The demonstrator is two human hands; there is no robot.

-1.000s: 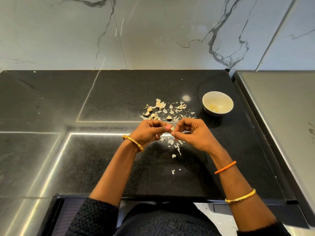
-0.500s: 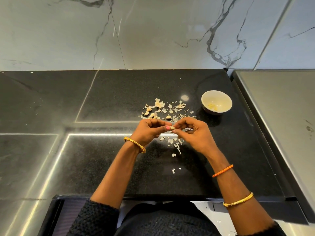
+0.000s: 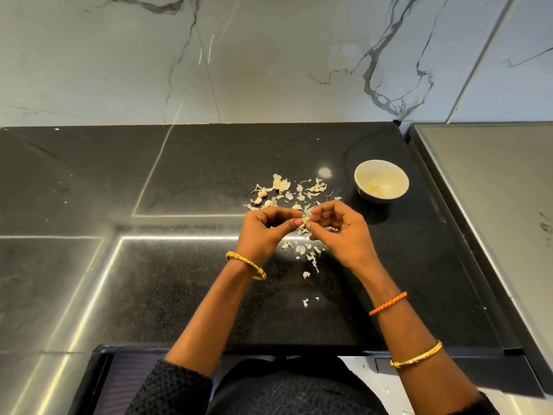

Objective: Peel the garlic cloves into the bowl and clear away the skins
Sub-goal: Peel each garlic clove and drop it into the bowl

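A small pale garlic clove [image 3: 305,220] is pinched between the fingertips of my left hand [image 3: 264,232] and my right hand [image 3: 341,232], a little above the black counter. Just beyond my hands lies a scatter of papery garlic skins [image 3: 299,190] with a few unpeeled cloves [image 3: 262,193] among them. More skin flakes [image 3: 302,250] lie under and in front of my hands. A white bowl [image 3: 398,175] stands at the right of the pile and holds a few peeled cloves [image 3: 374,188].
The black stone counter [image 3: 179,280] stretches wide to the left and front. A marble wall [image 3: 269,55] closes the back. A grey raised surface [image 3: 493,190] borders the counter on the right, close to the bowl.
Both hands stay together on the clove over the same spot; the fingertips have shifted slightly as they work at the skin.
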